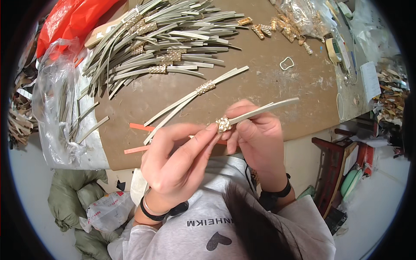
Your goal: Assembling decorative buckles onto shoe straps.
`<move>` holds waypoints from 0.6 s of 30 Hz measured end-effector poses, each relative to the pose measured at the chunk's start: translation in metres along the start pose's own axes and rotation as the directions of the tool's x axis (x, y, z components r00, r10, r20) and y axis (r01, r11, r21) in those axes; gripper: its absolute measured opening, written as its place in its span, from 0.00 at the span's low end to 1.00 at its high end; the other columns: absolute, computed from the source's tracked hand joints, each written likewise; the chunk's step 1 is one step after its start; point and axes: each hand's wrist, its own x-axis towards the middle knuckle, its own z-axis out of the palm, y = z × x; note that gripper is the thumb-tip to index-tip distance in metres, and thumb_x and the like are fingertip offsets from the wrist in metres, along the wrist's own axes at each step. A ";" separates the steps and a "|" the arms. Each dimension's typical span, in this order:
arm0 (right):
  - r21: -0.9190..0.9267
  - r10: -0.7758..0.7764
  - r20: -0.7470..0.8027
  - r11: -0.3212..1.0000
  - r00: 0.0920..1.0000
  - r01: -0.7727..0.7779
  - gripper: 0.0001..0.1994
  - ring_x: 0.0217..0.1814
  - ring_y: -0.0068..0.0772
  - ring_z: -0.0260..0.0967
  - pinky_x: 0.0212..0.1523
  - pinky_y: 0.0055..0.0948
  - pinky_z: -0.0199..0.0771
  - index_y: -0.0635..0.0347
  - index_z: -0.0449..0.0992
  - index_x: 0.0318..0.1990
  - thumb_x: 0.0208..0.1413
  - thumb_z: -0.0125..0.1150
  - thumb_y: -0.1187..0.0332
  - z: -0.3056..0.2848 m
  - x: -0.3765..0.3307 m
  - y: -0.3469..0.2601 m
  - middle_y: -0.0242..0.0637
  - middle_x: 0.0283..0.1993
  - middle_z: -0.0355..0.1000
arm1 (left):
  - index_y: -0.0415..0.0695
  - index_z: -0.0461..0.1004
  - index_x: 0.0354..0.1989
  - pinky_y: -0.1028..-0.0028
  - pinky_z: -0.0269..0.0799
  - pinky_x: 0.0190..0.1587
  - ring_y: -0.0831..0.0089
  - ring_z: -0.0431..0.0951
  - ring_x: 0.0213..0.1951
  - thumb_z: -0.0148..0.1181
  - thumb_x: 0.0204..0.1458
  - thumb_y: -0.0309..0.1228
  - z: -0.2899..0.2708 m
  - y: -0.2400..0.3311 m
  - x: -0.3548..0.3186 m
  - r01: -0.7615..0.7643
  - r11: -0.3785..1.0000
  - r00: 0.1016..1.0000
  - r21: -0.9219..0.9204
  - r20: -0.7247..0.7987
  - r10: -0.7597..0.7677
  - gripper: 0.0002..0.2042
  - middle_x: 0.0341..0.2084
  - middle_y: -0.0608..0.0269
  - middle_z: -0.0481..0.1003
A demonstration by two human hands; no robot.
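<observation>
Held just above the near edge of the brown desk (268,82): a pale grey strap (264,108) with a glittering gold buckle (223,125) threaded on its near end. Left hand (177,160) closed, fingers (203,134) pinching the buckle from the left; right hand (255,138) closed too, gripping the strap just right of the buckle, the free end slanting up and right over the desk. Just beyond, lying flat: a finished double strap with its own buckle (205,87). Far left of the desk: a heaped pile of grey straps (173,39), several already buckled. Top left corner: a red plastic bag (69,21); below it, along the left edge, a crumpled clear plastic bag (56,99) with more strips inside. Top right: another clear bag of gold buckles (299,13), loose buckles (277,28) spilled beside it. Two orange strips (141,127) at the near edge, partly under the left hand. Bare brown surface in the middle and right of the desk, between the pile and the loose buckles. On the floor at lower left: a white printed bag (108,210) on olive sacks (73,195)
</observation>
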 end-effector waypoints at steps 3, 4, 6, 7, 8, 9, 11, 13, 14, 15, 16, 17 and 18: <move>0.003 -0.043 0.021 0.999 0.999 0.043 0.10 0.36 0.27 0.74 0.29 0.21 0.79 0.73 0.74 0.45 0.58 0.54 0.77 0.001 -0.002 0.002 0.42 0.41 0.72 | 0.38 0.80 0.39 0.78 0.71 0.25 0.72 0.76 0.26 0.67 0.36 0.16 -0.003 0.001 -0.003 -0.031 1.000 1.000 -0.005 -0.006 0.031 0.17 0.30 0.58 0.75; 0.001 -0.046 0.000 0.999 0.999 0.046 0.09 0.36 0.28 0.74 0.29 0.21 0.79 0.73 0.74 0.44 0.58 0.54 0.76 0.003 -0.003 0.002 0.42 0.41 0.72 | 0.37 0.80 0.39 0.78 0.72 0.25 0.72 0.76 0.26 0.67 0.36 0.15 -0.003 0.001 -0.002 -0.052 0.999 0.999 -0.002 -0.010 0.052 0.17 0.30 0.58 0.74; -0.003 -0.052 -0.021 0.999 0.998 0.051 0.09 0.36 0.29 0.75 0.29 0.21 0.80 0.73 0.74 0.43 0.58 0.54 0.76 0.005 -0.005 0.002 0.42 0.40 0.73 | 0.37 0.80 0.39 0.78 0.72 0.25 0.72 0.76 0.25 0.66 0.36 0.15 -0.003 0.003 -0.002 -0.066 0.998 0.998 0.004 -0.012 0.066 0.17 0.30 0.57 0.74; -0.001 -0.050 -0.044 0.999 0.998 0.050 0.09 0.35 0.30 0.75 0.29 0.22 0.81 0.73 0.74 0.43 0.58 0.55 0.76 0.007 -0.005 0.002 0.42 0.40 0.73 | 0.36 0.79 0.39 0.78 0.72 0.24 0.72 0.76 0.25 0.66 0.36 0.15 -0.003 0.004 -0.002 -0.075 0.997 0.997 0.016 -0.013 0.075 0.17 0.30 0.57 0.74; 0.002 -0.049 -0.066 0.999 0.997 0.049 0.09 0.34 0.31 0.76 0.29 0.22 0.81 0.74 0.74 0.43 0.58 0.55 0.75 0.007 -0.006 0.002 0.43 0.39 0.73 | 0.36 0.79 0.39 0.78 0.72 0.24 0.72 0.76 0.25 0.66 0.36 0.15 -0.003 0.003 -0.003 -0.077 0.997 0.997 0.014 -0.012 0.078 0.17 0.30 0.57 0.74; 0.002 -0.051 -0.068 0.999 0.996 0.051 0.09 0.34 0.31 0.76 0.29 0.22 0.81 0.74 0.74 0.43 0.58 0.55 0.75 0.007 -0.007 0.002 0.43 0.39 0.73 | 0.36 0.79 0.39 0.78 0.71 0.24 0.72 0.76 0.25 0.66 0.36 0.15 -0.002 0.003 -0.003 -0.085 0.996 0.996 0.015 -0.019 0.086 0.17 0.30 0.57 0.74; 0.057 -0.022 -0.087 0.998 0.996 0.027 0.11 0.33 0.33 0.76 0.29 0.24 0.81 0.75 0.74 0.43 0.59 0.55 0.73 0.007 -0.009 0.003 0.45 0.37 0.74 | 0.36 0.79 0.39 0.79 0.71 0.24 0.72 0.76 0.25 0.66 0.36 0.14 -0.001 0.003 -0.003 -0.094 0.995 0.995 0.016 -0.025 0.094 0.17 0.31 0.57 0.74; 0.068 -0.017 -0.100 0.997 0.995 0.023 0.12 0.33 0.33 0.76 0.29 0.24 0.81 0.75 0.73 0.44 0.59 0.54 0.72 0.007 -0.011 0.003 0.46 0.37 0.75 | 0.36 0.79 0.39 0.79 0.71 0.24 0.72 0.76 0.25 0.66 0.35 0.14 -0.001 0.004 -0.003 -0.091 0.996 0.995 0.008 -0.033 0.091 0.17 0.30 0.57 0.75; 0.078 -0.011 -0.112 0.997 0.994 0.020 0.12 0.32 0.33 0.76 0.29 0.25 0.81 0.75 0.73 0.45 0.60 0.54 0.72 0.008 -0.011 0.003 0.47 0.36 0.75 | 0.36 0.79 0.39 0.79 0.71 0.24 0.72 0.76 0.25 0.66 0.35 0.14 -0.001 0.005 -0.003 -0.090 0.996 0.995 0.008 -0.032 0.091 0.17 0.30 0.57 0.75; 0.079 -0.011 -0.113 0.997 0.993 0.020 0.12 0.32 0.33 0.76 0.29 0.25 0.81 0.75 0.73 0.45 0.60 0.54 0.72 0.008 -0.012 0.002 0.47 0.36 0.75 | 0.36 0.79 0.39 0.79 0.72 0.24 0.72 0.77 0.26 0.67 0.35 0.15 -0.002 0.006 -0.002 -0.090 0.996 0.996 0.017 -0.020 0.090 0.17 0.30 0.57 0.75; 0.072 -0.005 -0.123 0.997 0.992 0.014 0.13 0.32 0.34 0.77 0.29 0.25 0.81 0.75 0.72 0.45 0.60 0.54 0.71 0.008 -0.012 0.001 0.48 0.36 0.75 | 0.36 0.79 0.39 0.79 0.72 0.25 0.72 0.77 0.26 0.67 0.35 0.15 -0.002 0.007 -0.002 -0.090 0.996 0.996 0.026 -0.009 0.090 0.17 0.30 0.57 0.75; 0.064 0.002 -0.133 0.998 0.991 0.006 0.13 0.32 0.34 0.77 0.29 0.25 0.81 0.75 0.72 0.46 0.60 0.54 0.71 0.008 -0.013 0.001 0.48 0.36 0.76 | 0.36 0.79 0.39 0.79 0.72 0.25 0.72 0.77 0.26 0.67 0.35 0.15 -0.002 0.007 -0.002 -0.089 0.996 0.996 0.026 -0.007 0.089 0.17 0.30 0.57 0.75; 0.066 0.003 -0.133 0.998 0.991 0.005 0.13 0.32 0.34 0.77 0.29 0.25 0.81 0.75 0.72 0.46 0.60 0.54 0.71 0.008 -0.013 0.002 0.48 0.36 0.76 | 0.37 0.79 0.39 0.79 0.72 0.25 0.72 0.77 0.26 0.67 0.36 0.15 -0.002 0.008 -0.002 -0.067 0.998 0.998 0.013 -0.009 0.067 0.17 0.30 0.57 0.74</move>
